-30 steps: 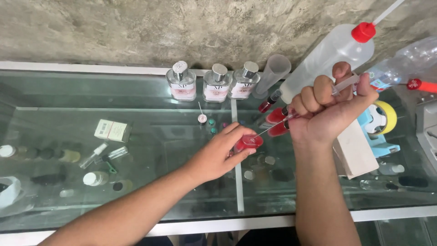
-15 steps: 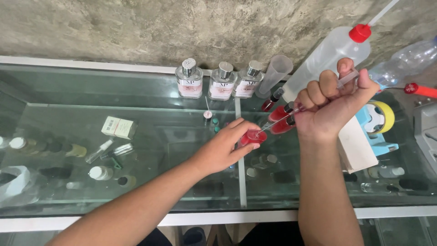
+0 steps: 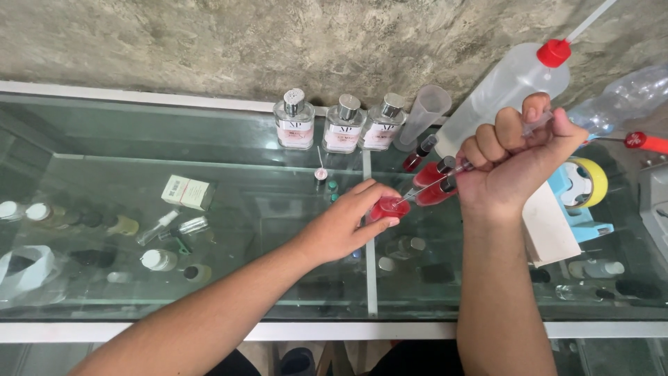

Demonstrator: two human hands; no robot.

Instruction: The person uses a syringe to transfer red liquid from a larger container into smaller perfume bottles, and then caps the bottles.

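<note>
My left hand [image 3: 344, 224] grips a small vial of red liquid [image 3: 387, 208] standing on the glass counter top [image 3: 264, 209]. Clenched in my right hand [image 3: 511, 159] is a clear syringe [image 3: 536, 123], thumb on its plunger. Its long thin needle [image 3: 417, 191] slants down left, its tip at the vial's mouth. Two more small red-filled bottles [image 3: 433, 182] with dark caps lie just under my right fist, with a third slim one [image 3: 416, 154] behind them.
Three square perfume bottles [image 3: 341, 127] stand along the wall beside a clear measuring cylinder [image 3: 424, 111] and a red-capped squeeze bottle [image 3: 511, 80]. A yellow tape roll on a blue dispenser [image 3: 581, 188] and a white box [image 3: 550, 226] sit at right. Small bottles lie on the shelf under the glass.
My right hand has pressed the syringe plunger further in and shifted slightly; the needle tip stays at the red vial. The view has tilted a little.
</note>
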